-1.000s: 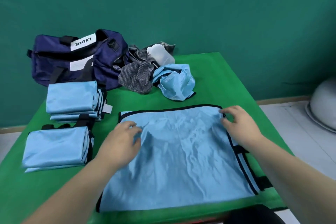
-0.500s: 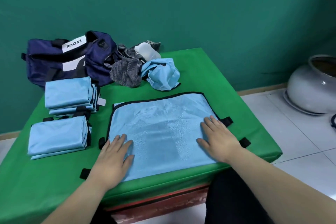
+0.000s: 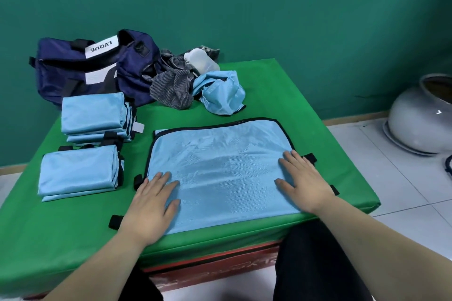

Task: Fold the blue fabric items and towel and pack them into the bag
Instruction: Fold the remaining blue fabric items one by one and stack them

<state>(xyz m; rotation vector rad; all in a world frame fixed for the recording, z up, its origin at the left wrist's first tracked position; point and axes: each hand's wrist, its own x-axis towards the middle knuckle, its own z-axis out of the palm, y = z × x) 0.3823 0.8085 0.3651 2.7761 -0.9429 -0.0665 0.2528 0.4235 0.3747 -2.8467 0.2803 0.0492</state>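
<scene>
A light blue sheet point(image 3: 220, 173) with black edging lies spread flat on the near middle of the green tabletop point(image 3: 305, 110), and its near edge runs along the tabletop's near edge. Small black strap tabs stick out at its left and right sides.

The left hand point(image 3: 151, 208) lies palm down on the sheet's near left corner. Its fingers are straight and slightly spread, pointing away, and it presses flat without gripping anything. The right hand point(image 3: 303, 183) lies palm down on the sheet's right side, fingers straight and the thumb out to the left, and it also holds nothing. Both bare forearms reach in from the near edge.

Left of the sheet sit two folded blue piles, the near stack point(image 3: 78, 172) and the far stack point(image 3: 93, 112) just beyond it, with black straps between them. Beyond the sheet a crumpled blue piece point(image 3: 222, 91) lies unfolded, touching a grey striped towel point(image 3: 171, 88) on its left. A white container point(image 3: 200, 60) rests at the towel's far side. The navy bag point(image 3: 97, 66) stands at the far left, against the towel and behind the far stack. A pale round pot point(image 3: 420, 120) sits on the floor to the right.
</scene>
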